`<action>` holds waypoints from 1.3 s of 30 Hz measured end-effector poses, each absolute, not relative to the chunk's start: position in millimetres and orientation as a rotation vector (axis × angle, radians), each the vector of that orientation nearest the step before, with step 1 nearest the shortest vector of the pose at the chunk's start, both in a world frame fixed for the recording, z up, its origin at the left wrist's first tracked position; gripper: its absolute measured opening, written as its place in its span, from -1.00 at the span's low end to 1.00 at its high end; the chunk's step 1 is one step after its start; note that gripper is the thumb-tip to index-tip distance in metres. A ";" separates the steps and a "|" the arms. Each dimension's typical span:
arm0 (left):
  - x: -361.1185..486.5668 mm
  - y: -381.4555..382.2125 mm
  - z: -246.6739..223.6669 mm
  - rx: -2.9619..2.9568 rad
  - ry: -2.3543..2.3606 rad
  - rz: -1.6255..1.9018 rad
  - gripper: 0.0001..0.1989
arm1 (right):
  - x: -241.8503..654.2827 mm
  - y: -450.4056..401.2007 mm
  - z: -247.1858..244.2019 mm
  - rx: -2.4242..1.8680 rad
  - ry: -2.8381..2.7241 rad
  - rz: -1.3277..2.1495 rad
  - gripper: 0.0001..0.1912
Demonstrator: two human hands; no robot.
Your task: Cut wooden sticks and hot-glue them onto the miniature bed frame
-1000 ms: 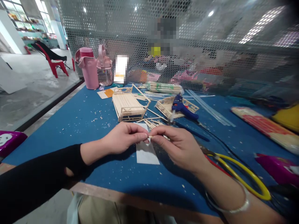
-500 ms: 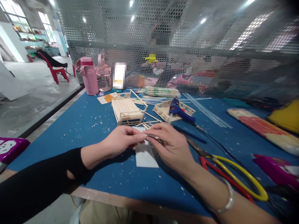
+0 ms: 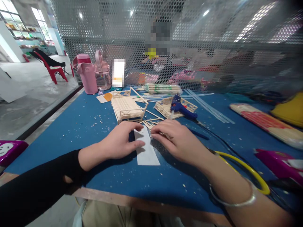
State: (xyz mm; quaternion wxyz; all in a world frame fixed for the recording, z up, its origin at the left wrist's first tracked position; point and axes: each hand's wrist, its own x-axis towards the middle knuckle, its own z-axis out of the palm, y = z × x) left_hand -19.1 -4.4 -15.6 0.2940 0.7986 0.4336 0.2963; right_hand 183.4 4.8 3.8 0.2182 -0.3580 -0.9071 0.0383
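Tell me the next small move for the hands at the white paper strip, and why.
Probably pinch one thin stick with the right hand: its fingertips rest on the loose sticks beside the white paper strip, while the left hand lies flat on the strip's edge. Neither hand visibly grips anything.

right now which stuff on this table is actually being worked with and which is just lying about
In hand:
left hand resting on the white paper strip
right hand down on loose thin sticks beside the strip

Lying about:
stick model
blue glue gun
stick bundle
pink bottles
yellow-handled tool
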 end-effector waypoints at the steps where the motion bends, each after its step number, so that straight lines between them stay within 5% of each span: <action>1: -20.9 -3.7 -16.1 2.218 1.161 0.728 -0.41 | 183.8 5.8 3.2 -1.049 -2.573 0.146 -0.84; 5: -24.3 -1.4 -20.1 2.337 1.114 0.529 -0.14 | 180.1 5.9 -3.7 -1.138 -2.739 0.207 -0.84; 16: -20.1 1.8 -24.9 2.331 1.099 0.501 -0.08 | 164.1 9.8 -15.0 -1.004 -2.695 -0.172 -0.80; 28: -20.7 4.7 -25.2 2.404 1.084 0.459 -0.18 | 153.5 15.3 -20.0 -0.966 -2.648 -0.166 -0.80; 39: -20.3 4.0 -20.9 2.378 1.180 0.386 -0.07 | 158.8 22.9 -27.1 -1.014 -2.633 -0.044 -0.83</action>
